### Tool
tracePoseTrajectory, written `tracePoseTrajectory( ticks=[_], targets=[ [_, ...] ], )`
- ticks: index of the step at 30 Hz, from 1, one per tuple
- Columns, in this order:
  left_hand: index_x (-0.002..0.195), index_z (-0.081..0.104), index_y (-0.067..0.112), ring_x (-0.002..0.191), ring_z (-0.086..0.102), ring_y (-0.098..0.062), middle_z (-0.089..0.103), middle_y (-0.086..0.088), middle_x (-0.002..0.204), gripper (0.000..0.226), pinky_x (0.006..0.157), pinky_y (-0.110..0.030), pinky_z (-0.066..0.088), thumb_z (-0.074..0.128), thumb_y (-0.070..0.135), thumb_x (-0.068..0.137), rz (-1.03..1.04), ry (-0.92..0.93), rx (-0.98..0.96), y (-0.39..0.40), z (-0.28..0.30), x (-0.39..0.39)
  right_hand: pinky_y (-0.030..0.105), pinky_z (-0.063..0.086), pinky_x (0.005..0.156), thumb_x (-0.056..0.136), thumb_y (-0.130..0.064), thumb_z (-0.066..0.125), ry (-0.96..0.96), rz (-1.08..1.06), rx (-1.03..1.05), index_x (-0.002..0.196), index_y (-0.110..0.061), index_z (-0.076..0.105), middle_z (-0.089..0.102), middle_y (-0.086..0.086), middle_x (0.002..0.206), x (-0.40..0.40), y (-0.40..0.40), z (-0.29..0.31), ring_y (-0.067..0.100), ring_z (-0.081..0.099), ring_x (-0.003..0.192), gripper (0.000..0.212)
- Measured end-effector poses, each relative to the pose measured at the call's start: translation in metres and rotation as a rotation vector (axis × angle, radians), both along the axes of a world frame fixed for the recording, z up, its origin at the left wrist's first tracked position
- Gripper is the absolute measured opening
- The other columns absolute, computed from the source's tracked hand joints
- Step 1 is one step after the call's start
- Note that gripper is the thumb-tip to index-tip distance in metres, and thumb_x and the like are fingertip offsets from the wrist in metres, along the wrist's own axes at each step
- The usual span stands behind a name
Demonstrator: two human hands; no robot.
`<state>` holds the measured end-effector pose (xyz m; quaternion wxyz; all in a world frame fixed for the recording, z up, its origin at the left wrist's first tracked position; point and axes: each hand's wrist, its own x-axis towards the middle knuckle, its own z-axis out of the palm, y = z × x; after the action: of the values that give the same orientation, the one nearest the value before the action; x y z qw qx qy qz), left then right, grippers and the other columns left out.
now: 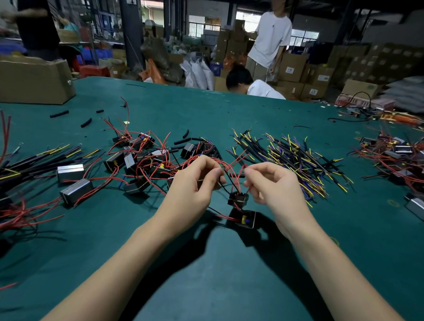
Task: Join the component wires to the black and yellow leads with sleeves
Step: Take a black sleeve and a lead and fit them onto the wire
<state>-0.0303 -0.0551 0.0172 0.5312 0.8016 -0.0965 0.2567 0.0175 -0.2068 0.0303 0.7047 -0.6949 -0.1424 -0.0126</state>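
Note:
My left hand (195, 183) pinches a black lead between thumb and forefinger above the green table. My right hand (275, 184) pinches a thin red wire beside it. The red wires run down to a small black component (238, 199) that hangs just below and between my hands. A second black component with a yellow part (246, 219) lies on the mat under it. A pile of black and yellow leads (292, 158) lies behind my right hand. Short black sleeves (182, 141) are scattered behind my left hand.
A heap of components with red wires (139, 157) lies behind my left hand. More leads (38, 159) and metal-cased parts (76, 191) sit at the left, another heap (403, 157) at the right. A cardboard box (31, 82) stands far left. Two people are beyond the table's far edge.

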Motion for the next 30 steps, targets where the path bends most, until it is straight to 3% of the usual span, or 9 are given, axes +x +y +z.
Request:
tracePoseTrajectory(
  ticks=[3, 5, 7, 9, 13, 19, 22, 27, 30],
  targets=[
    [0.089, 0.056, 0.010, 0.081, 0.056, -0.012, 0.068, -0.003, 0.089, 0.016, 0.080, -0.033, 0.048, 0.046, 0.017, 0.099, -0.097, 0.038, -0.134, 0.005, 0.004, 0.000, 0.014, 0.028, 0.037, 0.089, -0.004, 0.055, 0.216, -0.061, 0.200, 0.072, -0.010, 0.055, 0.058, 0.001, 0.056, 0.003, -0.003, 0.005, 0.006, 0.041, 0.040, 0.018],
    [0.093, 0.054, 0.008, 0.089, 0.054, -0.014, 0.070, -0.002, 0.105, 0.017, 0.080, -0.028, 0.044, 0.045, 0.022, 0.099, -0.192, 0.097, -0.250, 0.008, 0.006, 0.000, 0.017, 0.031, 0.044, 0.089, -0.007, 0.054, 0.334, -0.062, 0.303, 0.073, -0.012, 0.056, 0.059, 0.000, 0.055, 0.006, -0.004, 0.008, 0.007, 0.045, 0.042, 0.017],
    [0.090, 0.050, 0.015, 0.104, 0.057, -0.016, 0.069, 0.001, 0.116, 0.016, 0.090, -0.035, 0.040, 0.045, 0.029, 0.095, -0.299, 0.155, -0.390, 0.009, 0.008, 0.001, 0.023, 0.031, 0.053, 0.089, -0.010, 0.055, 0.407, -0.028, 0.346, 0.075, -0.013, 0.058, 0.060, -0.002, 0.055, 0.006, -0.005, 0.010, 0.008, 0.048, 0.047, 0.015],
    [0.086, 0.044, 0.020, 0.111, 0.060, -0.017, 0.069, -0.005, 0.117, 0.012, 0.090, -0.039, 0.037, 0.043, 0.030, 0.093, -0.394, 0.198, -0.511, 0.009, 0.010, 0.002, 0.020, 0.029, 0.048, 0.090, -0.011, 0.055, 0.433, 0.031, 0.336, 0.075, -0.012, 0.057, 0.059, -0.002, 0.058, 0.004, -0.003, 0.009, 0.006, 0.048, 0.045, 0.014],
    [0.085, 0.048, 0.021, 0.099, 0.065, -0.015, 0.073, -0.007, 0.106, 0.015, 0.083, -0.036, 0.038, 0.041, 0.026, 0.098, -0.345, 0.242, -0.495, 0.010, 0.010, 0.002, 0.013, 0.032, 0.038, 0.093, -0.010, 0.055, 0.357, 0.107, 0.241, 0.080, -0.012, 0.054, 0.057, -0.001, 0.064, 0.002, -0.004, 0.007, 0.006, 0.050, 0.046, 0.013],
    [0.091, 0.052, 0.012, 0.082, 0.065, -0.009, 0.075, 0.000, 0.087, 0.016, 0.072, -0.027, 0.044, 0.041, 0.021, 0.100, -0.216, 0.250, -0.471, 0.008, 0.010, 0.001, 0.021, 0.048, 0.065, 0.090, -0.006, 0.060, 0.129, 0.161, 0.026, 0.095, -0.011, 0.060, 0.065, 0.006, 0.081, 0.001, -0.003, 0.000, 0.012, 0.062, 0.063, 0.007],
    [0.091, 0.055, 0.008, 0.074, 0.066, -0.006, 0.073, 0.001, 0.082, 0.016, 0.063, -0.016, 0.050, 0.045, 0.017, 0.099, -0.191, 0.225, -0.492, 0.006, 0.010, 0.000, 0.019, 0.053, 0.066, 0.088, 0.002, 0.060, 0.016, 0.112, -0.007, 0.101, -0.010, 0.055, 0.067, 0.009, 0.089, -0.001, 0.003, -0.004, 0.010, 0.066, 0.065, 0.018],
    [0.081, 0.059, 0.012, 0.071, 0.058, -0.009, 0.063, -0.004, 0.076, 0.018, 0.069, -0.023, 0.046, 0.051, 0.012, 0.096, -0.087, 0.156, -0.261, 0.002, 0.009, 0.000, 0.028, 0.054, 0.084, 0.085, 0.001, 0.065, -0.123, 0.122, -0.147, 0.104, -0.012, 0.061, 0.070, 0.005, 0.101, -0.005, 0.008, -0.007, 0.018, 0.067, 0.089, 0.024],
    [0.078, 0.060, 0.012, 0.068, 0.055, -0.009, 0.061, -0.001, 0.070, 0.019, 0.072, -0.025, 0.047, 0.053, 0.010, 0.095, -0.081, 0.140, -0.211, 0.001, 0.008, 0.000, 0.033, 0.054, 0.084, 0.082, -0.001, 0.069, -0.155, 0.170, -0.262, 0.107, -0.014, 0.065, 0.071, 0.000, 0.102, -0.009, 0.010, -0.008, 0.021, 0.067, 0.092, 0.029]
  ],
)
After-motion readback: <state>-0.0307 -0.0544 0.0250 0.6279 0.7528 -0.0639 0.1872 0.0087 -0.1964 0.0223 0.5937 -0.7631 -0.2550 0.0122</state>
